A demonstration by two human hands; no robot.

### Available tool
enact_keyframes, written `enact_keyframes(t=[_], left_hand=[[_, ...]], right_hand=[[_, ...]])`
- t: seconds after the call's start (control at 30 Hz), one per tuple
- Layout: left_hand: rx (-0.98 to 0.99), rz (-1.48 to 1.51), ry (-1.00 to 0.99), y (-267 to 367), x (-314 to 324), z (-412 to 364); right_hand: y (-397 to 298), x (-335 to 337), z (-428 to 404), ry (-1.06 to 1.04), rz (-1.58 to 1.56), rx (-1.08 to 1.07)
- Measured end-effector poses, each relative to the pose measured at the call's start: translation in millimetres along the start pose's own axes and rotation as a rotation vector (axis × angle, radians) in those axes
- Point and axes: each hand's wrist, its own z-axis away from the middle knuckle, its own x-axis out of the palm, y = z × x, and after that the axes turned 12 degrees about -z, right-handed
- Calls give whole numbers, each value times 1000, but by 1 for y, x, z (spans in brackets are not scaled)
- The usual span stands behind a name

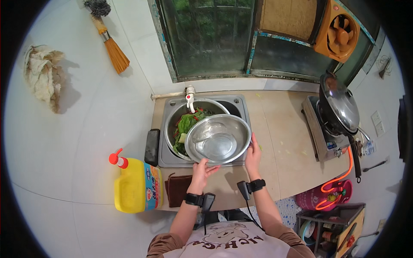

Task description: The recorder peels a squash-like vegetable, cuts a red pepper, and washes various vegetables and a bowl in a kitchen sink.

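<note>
A shiny stainless-steel bowl (219,145) is held over the sink by both of my hands. Its near rim rests against my left hand (201,172), whose thumb lies at the edge while the other fingers stretch out below. My right hand (253,158) grips the right side, with its fingers partly hidden behind the wall. Light glints inside the bowl; whether it holds water I cannot tell. Behind and to the left, a larger metal basin (170,124) sits in the steel sink (206,165). Green leafy vegetables (187,124) with red bits fill that basin, partly covered by the bowl.
A white tap (190,98) overhangs the basin. Left stand a yellow detergent jug (130,185), a dark block (152,146) and a folded brown cloth (178,191). A lidded wok (338,106) sits on a gas stove (317,132) at right, above a pink gas cylinder (309,196).
</note>
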Motion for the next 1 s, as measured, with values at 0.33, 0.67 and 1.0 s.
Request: enact_keyframes(t=[0.33,0.67,1.0], left_hand=[[65,53,-71,-17,9,-12],[62,122,-143,-21,1,-25],[-87,60,-297,-19,18,-40]], right_hand=[[-13,-12,33,9,-192,294],[-10,9,46,126,-520,621],[-13,-3,32,148,-437,558]])
